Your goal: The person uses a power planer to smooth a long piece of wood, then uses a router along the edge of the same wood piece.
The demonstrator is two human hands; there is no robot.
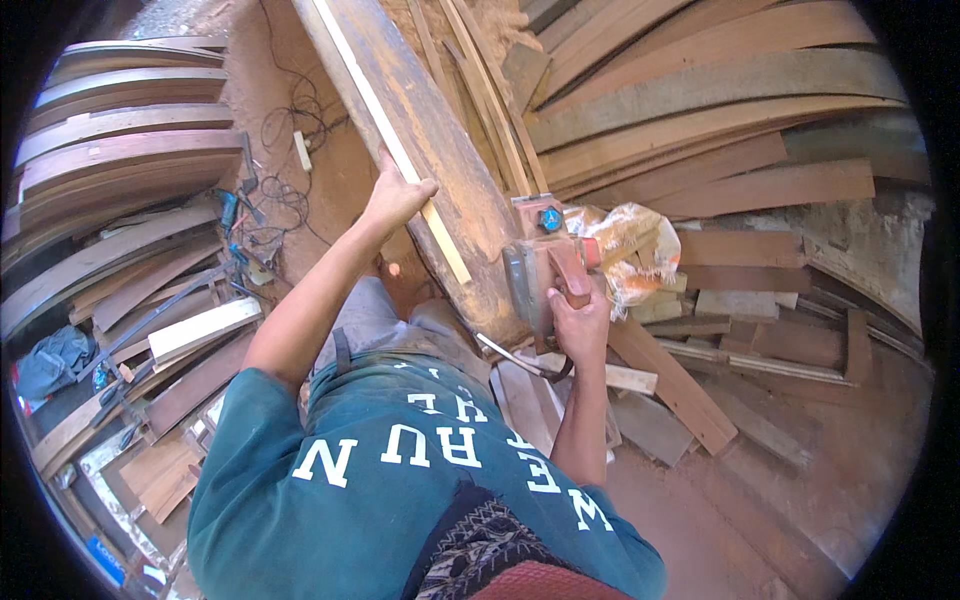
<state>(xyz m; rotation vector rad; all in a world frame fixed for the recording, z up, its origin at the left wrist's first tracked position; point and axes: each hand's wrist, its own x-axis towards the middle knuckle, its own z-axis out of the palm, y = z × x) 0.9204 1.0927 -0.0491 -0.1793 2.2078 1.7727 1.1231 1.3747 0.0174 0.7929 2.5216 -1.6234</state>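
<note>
My left hand [396,194] is closed around a long, narrow, pale wood strip [447,243], its thumb across the top. The strip lies lengthwise along the left side of a broad, worn wooden beam [455,165]. In my right hand [582,322] is the rear handle of a red electric hand planer [540,262] with a blue front knob. The planer is tilted on its side at the right of the beam's near end, apart from the strip. A dark cord runs from it near my wrist. My right fingers are partly hidden by the handle.
Curved boards [710,95] are stacked at the right, more boards [130,145] at the left. A crumpled plastic bag [640,250] adjoins the planer. Black cables [290,195] tangle on the dusty floor. Offcuts [690,390] lie at the lower right, and a blue cloth bundle [55,368] at far left.
</note>
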